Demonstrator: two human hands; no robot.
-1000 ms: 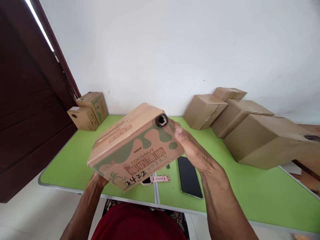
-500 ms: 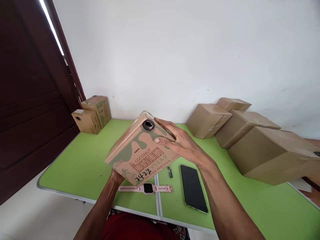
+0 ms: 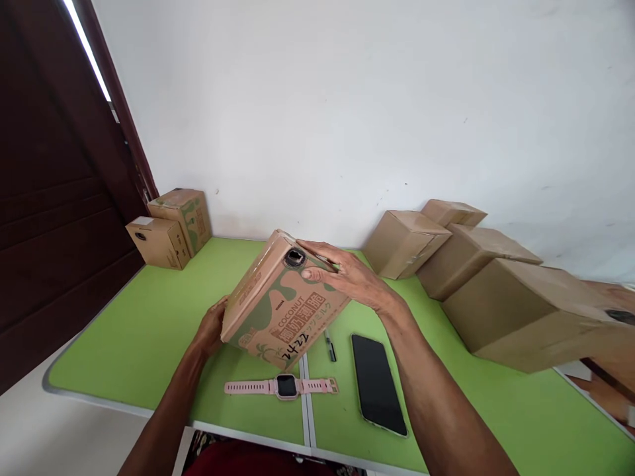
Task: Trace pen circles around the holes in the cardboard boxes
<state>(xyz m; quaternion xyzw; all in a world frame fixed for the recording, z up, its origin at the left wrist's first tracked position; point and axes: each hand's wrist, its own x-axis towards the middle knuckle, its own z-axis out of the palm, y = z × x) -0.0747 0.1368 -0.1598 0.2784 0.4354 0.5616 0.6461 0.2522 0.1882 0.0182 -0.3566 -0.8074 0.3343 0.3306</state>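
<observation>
A tan cardboard box with green print, the word COCONUT and handwritten 2422 is held tilted over the table. A dark-rimmed round hole shows near its upper corner. My right hand is closed on its upper right edge, thumb on the printed face and fingers over the top. My left hand grips the left side, its fingertips partly hidden by the box. In front of the box lies a pink-strapped smartwatch. To the right are a pen, partly covered, and a dark-screened phone.
Several cardboard boxes stand along the right of the green table. Two smaller boxes sit at the back left, near a dark door. A white wall rises behind the table.
The box has tipped more steeply and come lower. My right hand has shifted over its top edge, my left hand up its left side. The watch and pen are more exposed.
</observation>
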